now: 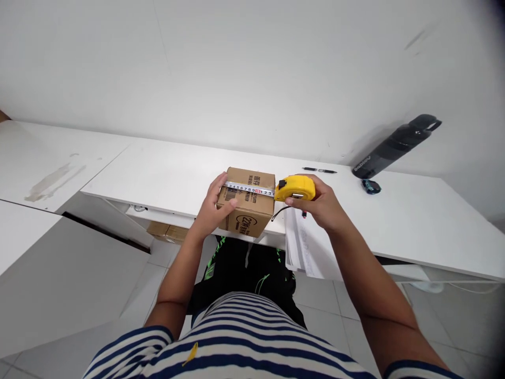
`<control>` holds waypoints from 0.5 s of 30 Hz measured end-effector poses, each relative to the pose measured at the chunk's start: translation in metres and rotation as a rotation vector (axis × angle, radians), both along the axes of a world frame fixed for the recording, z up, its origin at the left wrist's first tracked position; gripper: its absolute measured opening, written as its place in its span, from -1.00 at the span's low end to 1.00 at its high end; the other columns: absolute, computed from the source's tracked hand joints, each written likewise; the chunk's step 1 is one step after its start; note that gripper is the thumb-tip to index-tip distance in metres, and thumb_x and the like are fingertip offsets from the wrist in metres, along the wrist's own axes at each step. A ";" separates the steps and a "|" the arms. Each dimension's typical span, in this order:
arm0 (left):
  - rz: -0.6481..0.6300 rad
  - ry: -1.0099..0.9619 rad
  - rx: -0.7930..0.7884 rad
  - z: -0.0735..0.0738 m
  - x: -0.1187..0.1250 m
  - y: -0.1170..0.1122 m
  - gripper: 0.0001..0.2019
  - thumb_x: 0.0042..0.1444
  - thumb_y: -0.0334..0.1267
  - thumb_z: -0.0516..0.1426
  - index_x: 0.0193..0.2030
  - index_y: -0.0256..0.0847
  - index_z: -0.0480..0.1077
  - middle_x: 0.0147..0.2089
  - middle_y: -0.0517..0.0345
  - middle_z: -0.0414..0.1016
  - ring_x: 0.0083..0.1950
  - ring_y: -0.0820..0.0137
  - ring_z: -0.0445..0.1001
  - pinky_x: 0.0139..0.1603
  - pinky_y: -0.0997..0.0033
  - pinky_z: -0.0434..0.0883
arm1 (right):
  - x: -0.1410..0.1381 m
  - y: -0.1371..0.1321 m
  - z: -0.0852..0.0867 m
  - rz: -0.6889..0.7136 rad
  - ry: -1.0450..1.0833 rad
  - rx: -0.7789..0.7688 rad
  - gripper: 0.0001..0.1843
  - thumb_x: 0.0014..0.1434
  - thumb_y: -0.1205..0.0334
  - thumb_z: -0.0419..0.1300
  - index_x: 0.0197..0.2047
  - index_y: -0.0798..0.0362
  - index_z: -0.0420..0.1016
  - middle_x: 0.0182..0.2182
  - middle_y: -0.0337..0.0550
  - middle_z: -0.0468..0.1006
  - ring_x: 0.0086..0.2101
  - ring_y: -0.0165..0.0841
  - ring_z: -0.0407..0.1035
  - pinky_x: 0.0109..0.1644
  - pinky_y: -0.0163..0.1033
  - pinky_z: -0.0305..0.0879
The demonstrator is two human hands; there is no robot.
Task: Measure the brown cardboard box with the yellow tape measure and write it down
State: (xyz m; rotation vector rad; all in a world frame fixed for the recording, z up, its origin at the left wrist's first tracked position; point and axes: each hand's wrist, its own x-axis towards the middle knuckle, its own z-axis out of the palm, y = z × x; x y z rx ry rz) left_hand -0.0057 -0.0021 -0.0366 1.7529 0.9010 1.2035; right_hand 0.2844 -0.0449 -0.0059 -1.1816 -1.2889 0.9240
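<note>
A brown cardboard box (249, 221) with black print sits at the front edge of the white desk. My left hand (213, 210) is closed on the box's left side, its thumb on the top near the front edge and its fingers at the blade's end. Across the top of the box lies the blade (244, 188) of a yellow tape measure (299, 188), numbers facing up, with a red 10 near the middle. The case is at the box's right edge, gripped by my right hand (321, 202). A dark wrist strap hangs below the case.
White papers (310, 245) lie beside the box and overhang the desk's front edge. Farther right are a black bottle (390, 147), a dark watch-like item (371, 186) and a black pen (319, 170) near the wall. Another cardboard box (168, 231) shows below the desk.
</note>
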 end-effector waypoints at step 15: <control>0.108 -0.140 -0.151 -0.012 0.017 -0.005 -0.30 0.23 -0.11 0.19 0.49 -0.07 0.13 0.49 0.00 0.26 0.53 0.11 0.19 0.48 0.11 0.30 | 0.008 0.003 -0.004 0.007 0.006 0.007 -0.36 -0.18 0.09 0.59 -0.01 -0.04 0.55 -0.10 -0.15 0.66 -0.14 -0.19 0.55 -0.15 -0.05 0.58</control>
